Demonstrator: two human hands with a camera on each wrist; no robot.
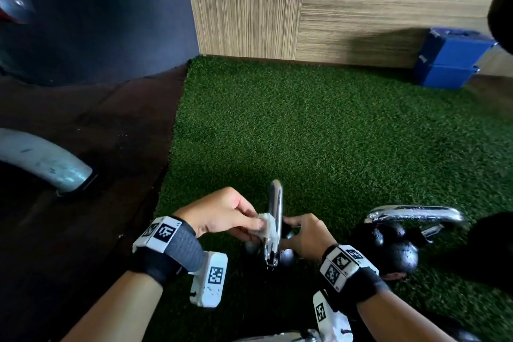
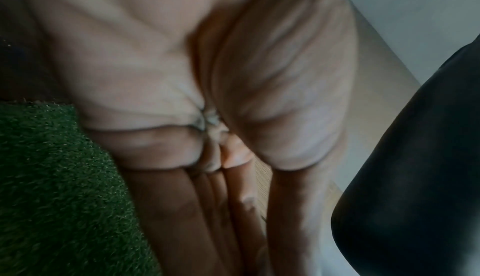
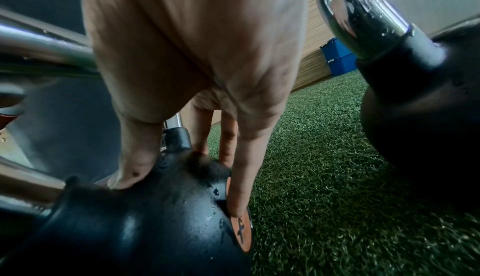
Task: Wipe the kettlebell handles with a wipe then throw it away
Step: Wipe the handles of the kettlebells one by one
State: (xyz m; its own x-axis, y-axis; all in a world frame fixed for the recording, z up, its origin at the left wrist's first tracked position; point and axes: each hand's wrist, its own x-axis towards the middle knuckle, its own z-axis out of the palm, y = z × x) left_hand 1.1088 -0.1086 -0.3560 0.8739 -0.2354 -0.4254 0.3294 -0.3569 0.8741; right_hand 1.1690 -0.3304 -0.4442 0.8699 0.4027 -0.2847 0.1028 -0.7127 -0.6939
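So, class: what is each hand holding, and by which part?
Left hand pinches the wipe against the chrome handle. Right hand steadies the kettlebell by its black body.

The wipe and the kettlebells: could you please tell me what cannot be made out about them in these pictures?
- Wipe: head view shows only a crumpled part; the left hand covers the rest, and the left wrist view is blurred.
- Middle kettlebell: the right hand hides most of its body in the head view.
- Third kettlebell handle: cut off by the head view's bottom edge.
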